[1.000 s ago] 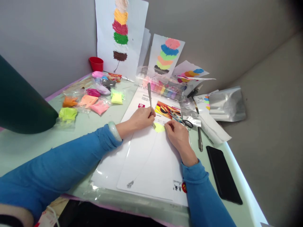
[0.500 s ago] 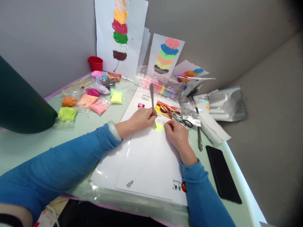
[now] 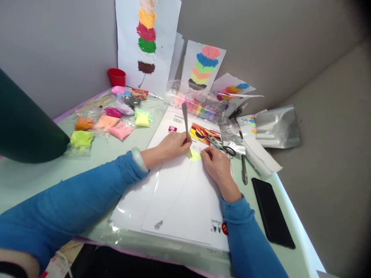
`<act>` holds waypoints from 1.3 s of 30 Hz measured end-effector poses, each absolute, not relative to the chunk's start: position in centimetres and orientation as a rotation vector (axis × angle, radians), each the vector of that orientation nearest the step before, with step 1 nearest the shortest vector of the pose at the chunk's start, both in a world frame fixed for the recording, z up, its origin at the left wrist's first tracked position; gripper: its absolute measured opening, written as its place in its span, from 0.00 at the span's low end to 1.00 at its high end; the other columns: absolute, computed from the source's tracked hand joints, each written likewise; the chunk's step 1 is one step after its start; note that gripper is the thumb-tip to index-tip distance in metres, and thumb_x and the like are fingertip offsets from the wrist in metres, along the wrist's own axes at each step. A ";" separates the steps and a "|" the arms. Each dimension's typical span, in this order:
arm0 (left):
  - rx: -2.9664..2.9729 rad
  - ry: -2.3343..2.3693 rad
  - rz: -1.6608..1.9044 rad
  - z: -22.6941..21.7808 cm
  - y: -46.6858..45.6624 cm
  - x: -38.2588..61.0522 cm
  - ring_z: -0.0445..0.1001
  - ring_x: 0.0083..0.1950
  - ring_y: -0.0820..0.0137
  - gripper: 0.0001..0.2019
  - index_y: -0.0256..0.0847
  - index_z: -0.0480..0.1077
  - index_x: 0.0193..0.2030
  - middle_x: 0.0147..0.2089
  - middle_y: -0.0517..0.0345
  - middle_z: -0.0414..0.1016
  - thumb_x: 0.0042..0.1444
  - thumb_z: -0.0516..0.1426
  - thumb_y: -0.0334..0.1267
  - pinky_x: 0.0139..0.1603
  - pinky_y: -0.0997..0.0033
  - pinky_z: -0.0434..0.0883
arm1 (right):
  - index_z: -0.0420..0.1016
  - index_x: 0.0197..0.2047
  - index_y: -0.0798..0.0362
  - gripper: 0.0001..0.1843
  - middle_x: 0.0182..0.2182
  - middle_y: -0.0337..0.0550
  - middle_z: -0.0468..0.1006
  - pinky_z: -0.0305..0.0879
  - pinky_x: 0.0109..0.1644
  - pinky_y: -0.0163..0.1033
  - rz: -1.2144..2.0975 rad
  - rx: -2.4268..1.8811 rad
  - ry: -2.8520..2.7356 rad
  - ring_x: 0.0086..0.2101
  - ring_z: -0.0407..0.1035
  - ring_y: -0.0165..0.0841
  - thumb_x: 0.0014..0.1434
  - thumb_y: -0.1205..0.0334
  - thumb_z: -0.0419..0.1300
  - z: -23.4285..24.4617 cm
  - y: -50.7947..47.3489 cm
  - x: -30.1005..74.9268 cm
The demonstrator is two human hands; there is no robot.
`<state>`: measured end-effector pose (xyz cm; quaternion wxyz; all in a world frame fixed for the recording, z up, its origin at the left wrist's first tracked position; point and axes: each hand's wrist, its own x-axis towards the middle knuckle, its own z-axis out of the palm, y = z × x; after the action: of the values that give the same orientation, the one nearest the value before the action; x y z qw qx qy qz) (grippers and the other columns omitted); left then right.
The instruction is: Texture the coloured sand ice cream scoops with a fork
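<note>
Pinches the fork (image 3: 186, 119) in the left hand (image 3: 171, 146), with tines (image 3: 189, 154) at the yellow clay patch (image 3: 196, 155) on white paper (image 3: 185, 204); bunches the right hand (image 3: 218, 164) opposite, unclear if holding anything. Sets tines barely further right than a second ago, suggesting fine work.

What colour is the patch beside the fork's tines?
The patch is light yellow, seen best in the head view.

The left hand (image 3: 173, 146) hides part of the fork (image 3: 185, 117); towards four o'clock, whether the right hand (image 3: 218, 165) pinches anything cannot be told. The top edge crops the tall painted sheet (image 3: 164, 31) at eleven o'clock; the left edge, the dark green object (image 3: 27, 123) at nine.
</note>
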<state>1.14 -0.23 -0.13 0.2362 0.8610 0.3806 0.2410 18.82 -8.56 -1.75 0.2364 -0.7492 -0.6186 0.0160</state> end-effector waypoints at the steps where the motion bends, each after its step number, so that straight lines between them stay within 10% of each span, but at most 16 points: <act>1: 2.362 1.047 0.657 -0.1 -0.2 1.1 0.72 0.31 0.68 0.10 0.37 0.72 0.38 0.31 0.57 0.76 0.55 0.51 0.34 0.33 0.70 0.64 | 0.76 0.34 0.51 0.12 0.32 0.43 0.80 0.56 0.35 0.37 0.046 -2.052 -1.697 0.32 0.71 0.36 0.59 0.55 0.53 -1.8 -8.5 18.8; 39: 2.332 1.023 0.626 0.0 -0.5 1.2 0.69 0.30 0.71 0.07 0.38 0.72 0.36 0.30 0.56 0.75 0.53 0.53 0.32 0.33 0.71 0.63 | 0.76 0.34 0.50 0.13 0.31 0.42 0.79 0.56 0.35 0.38 0.033 -2.050 -1.702 0.32 0.70 0.36 0.59 0.54 0.53 -1.8 -8.6 18.9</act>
<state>1.21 -0.51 0.00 0.2566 0.8596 0.3769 0.2306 18.85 -8.59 -1.81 0.2363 -0.7476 -0.6206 0.0119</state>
